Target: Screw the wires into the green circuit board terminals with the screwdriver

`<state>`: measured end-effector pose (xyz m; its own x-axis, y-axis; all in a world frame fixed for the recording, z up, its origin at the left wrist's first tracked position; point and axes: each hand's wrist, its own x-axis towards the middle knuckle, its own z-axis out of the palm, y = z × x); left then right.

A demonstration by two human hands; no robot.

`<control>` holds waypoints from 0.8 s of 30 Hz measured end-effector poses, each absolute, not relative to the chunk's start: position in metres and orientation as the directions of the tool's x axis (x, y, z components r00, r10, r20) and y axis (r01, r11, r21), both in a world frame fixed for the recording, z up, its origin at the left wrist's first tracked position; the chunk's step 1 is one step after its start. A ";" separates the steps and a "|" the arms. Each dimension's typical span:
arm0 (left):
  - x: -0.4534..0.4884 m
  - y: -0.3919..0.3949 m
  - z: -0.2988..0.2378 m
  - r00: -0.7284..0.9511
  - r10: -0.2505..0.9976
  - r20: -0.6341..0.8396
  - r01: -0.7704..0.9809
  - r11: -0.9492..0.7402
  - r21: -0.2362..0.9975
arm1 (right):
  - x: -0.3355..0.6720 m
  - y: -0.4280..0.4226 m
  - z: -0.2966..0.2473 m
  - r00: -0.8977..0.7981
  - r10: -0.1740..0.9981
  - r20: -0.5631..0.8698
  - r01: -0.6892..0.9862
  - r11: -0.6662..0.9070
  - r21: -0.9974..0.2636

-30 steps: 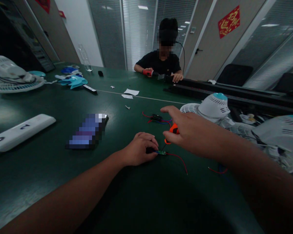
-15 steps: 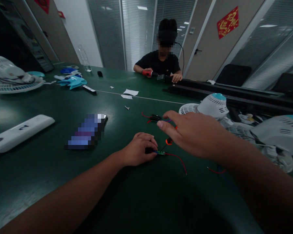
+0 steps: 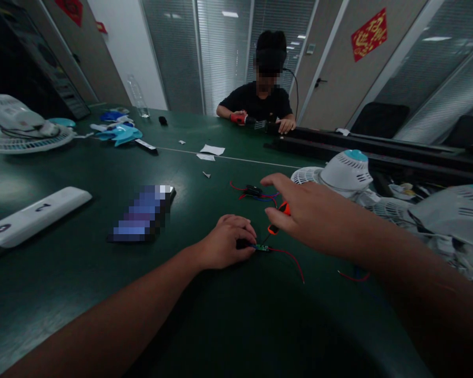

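My left hand [image 3: 230, 242] rests on the table, its thumb and fingers closed on one end of a small green circuit board [image 3: 263, 248]. A red wire [image 3: 292, 257] curves from the board's other end. A dark part lies in the shadow between these fingers, too dim to make out. My right hand [image 3: 299, 210] is around an orange and black screwdriver [image 3: 274, 229], whose thin shaft slants down to the board. Its thumb and index finger are spread apart; the other fingers are hidden. Beyond it lies a black module with red and blue wires [image 3: 254, 190].
A phone [image 3: 144, 215] and a white numbered bar [image 3: 39, 215] lie at left. White fan parts [image 3: 347, 170] crowd the right side. Paper scraps [image 3: 212, 150] lie farther back. Across the table, a person [image 3: 260, 100] holds a red tool [image 3: 240, 118].
My right thumb and index finger have opened wider, and more of the screwdriver handle shows. My left hand stays at the board. The view has shifted slightly.
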<state>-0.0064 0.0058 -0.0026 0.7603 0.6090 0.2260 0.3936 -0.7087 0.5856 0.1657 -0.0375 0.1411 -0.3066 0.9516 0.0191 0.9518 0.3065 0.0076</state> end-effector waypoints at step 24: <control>-0.007 0.007 -0.006 0.756 0.609 0.242 0.390 -0.715 0.580 | 0.167 -0.039 0.141 -0.340 0.940 0.015 0.938 0.340 -0.063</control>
<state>-0.0071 0.0067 -0.0063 0.7557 0.6086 0.2421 0.3902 -0.7152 0.5799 0.1671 -0.0390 0.1414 -0.3397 0.9404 0.0146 0.9384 0.3399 -0.0626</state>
